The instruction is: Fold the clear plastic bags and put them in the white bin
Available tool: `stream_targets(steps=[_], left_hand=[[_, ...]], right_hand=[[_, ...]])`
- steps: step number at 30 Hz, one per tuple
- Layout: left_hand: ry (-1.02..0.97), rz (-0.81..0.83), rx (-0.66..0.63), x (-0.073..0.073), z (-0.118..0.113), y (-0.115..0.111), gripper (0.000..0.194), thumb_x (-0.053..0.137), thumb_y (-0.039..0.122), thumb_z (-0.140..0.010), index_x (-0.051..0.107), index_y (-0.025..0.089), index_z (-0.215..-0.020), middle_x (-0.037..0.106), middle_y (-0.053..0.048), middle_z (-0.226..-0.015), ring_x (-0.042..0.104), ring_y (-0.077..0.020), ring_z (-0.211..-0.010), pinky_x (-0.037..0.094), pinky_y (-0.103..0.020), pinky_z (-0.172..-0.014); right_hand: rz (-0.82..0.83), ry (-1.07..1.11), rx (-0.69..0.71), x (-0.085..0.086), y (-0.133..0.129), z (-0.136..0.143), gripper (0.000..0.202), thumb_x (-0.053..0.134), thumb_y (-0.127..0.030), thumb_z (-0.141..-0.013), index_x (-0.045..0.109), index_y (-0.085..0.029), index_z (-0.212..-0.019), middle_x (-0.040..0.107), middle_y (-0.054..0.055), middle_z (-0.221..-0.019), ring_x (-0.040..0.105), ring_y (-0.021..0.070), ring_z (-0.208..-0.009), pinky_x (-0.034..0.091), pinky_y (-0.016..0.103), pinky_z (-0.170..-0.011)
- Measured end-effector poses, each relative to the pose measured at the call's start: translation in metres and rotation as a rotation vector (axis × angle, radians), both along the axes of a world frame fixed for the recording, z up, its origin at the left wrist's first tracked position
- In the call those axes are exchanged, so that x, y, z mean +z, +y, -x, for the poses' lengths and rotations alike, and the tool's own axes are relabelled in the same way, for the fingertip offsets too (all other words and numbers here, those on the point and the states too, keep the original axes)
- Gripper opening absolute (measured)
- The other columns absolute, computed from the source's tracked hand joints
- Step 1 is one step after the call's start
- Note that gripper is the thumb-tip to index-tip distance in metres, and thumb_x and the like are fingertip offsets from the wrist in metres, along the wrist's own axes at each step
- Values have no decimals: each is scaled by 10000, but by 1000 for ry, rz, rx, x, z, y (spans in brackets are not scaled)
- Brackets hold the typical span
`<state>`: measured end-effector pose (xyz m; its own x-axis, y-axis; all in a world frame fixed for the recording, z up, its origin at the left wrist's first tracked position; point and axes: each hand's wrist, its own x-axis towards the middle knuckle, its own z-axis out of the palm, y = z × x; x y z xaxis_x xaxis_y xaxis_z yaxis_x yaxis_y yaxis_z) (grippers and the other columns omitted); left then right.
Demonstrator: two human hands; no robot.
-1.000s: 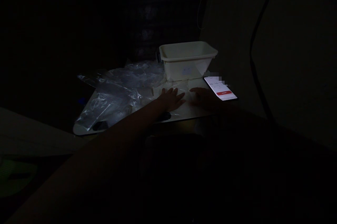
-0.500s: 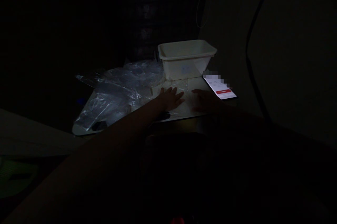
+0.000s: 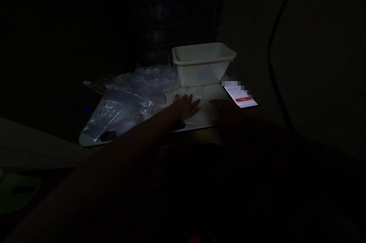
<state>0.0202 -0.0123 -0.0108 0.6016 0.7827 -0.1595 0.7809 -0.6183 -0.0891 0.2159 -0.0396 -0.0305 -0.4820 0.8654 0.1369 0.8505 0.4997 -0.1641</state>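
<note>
Bare right hand (image 3: 224, 110): mostly lost to shadow; I can't make out its grip or contact. Bare left hand (image 3: 185, 108): palm hidden from me, covering part of the crinkled clear plastic sheet (image 3: 197, 92). Cream rectangular plastic tub (image 3: 203, 73): front wall hides its floor; mark on its face too faint to read. Black-edged lit phone (image 3: 240, 96): top of screen pixelated, print below the red button too small for me. Green object (image 3: 18, 193): cut by left edge. Red spot (image 3: 193, 239): cut by bottom edge, unidentifiable.
</note>
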Motion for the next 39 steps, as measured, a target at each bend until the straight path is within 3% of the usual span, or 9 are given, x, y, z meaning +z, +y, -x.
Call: stream_targets(steps=[10,14,16,20,23,26,32,39], left_hand=[[13,3,6,0,0,0,529,91,475,-812,182,245,-1280,203,-107,-1340,167,-293,-1206,162,-513,-890],[-1,1,7,0,1,1,527,95,476,-811,184,249,-1278,209,-107,-1338,175,-291,-1204,154,-520,-890],[-8,-3,8,-1,1,1,527,100,477,-810,189,251,-1277,214,-103,-1337,175,-290,-1204,153,-519,-893],[-15,-8,7,-2,2,2,520,105,469,-812,199,248,-1274,213,-110,-1336,174,-291,-1205,164,-521,-888],[-24,-19,3,-3,2,1,516,101,460,-815,187,246,-1277,214,-112,-1335,176,-282,-1206,175,-515,-887],[-37,-16,3,-2,3,1,517,101,454,-817,171,238,-1281,212,-106,-1338,172,-278,-1208,180,-508,-890],[-56,-17,4,-2,4,0,537,86,452,-815,171,198,-1281,212,-117,-1336,187,-274,-1204,212,-502,-882],[-80,-82,60,2,9,6,522,152,438,-812,199,191,-1269,184,-108,-1346,195,-264,-1203,235,-468,-889]], right_hand=[[-113,-84,127,-4,-1,-3,826,456,-663,-560,359,-155,-1204,528,133,-1059,489,280,-934,362,419,-779],[-97,-60,137,-2,-2,-1,860,504,-644,-531,348,-145,-1214,536,133,-1044,498,281,-920,369,416,-773],[-56,-3,66,-1,0,-1,766,505,-582,-591,356,-154,-1207,557,114,-1014,519,255,-889,399,385,-735],[-64,50,-59,2,11,-3,344,360,-326,-783,496,-193,-1069,584,62,-979,533,186,-871,415,326,-721],[-159,-25,-44,4,20,-3,296,333,-225,-791,549,-181,-988,591,66,-946,527,177,-862,397,311,-735],[-275,-83,-22,4,25,5,330,332,-280,-798,520,-143,-1033,576,97,-970,508,197,-884,381,320,-738],[-426,-139,39,-15,24,29,433,249,-320,-827,399,-79,-1153,403,147,-1228,315,218,-1147,275,389,-868],[-422,-181,93,-40,20,31,453,207,-341,-833,372,-117,-1189,399,137,-1237,300,216,-1160,234,447,-883]])
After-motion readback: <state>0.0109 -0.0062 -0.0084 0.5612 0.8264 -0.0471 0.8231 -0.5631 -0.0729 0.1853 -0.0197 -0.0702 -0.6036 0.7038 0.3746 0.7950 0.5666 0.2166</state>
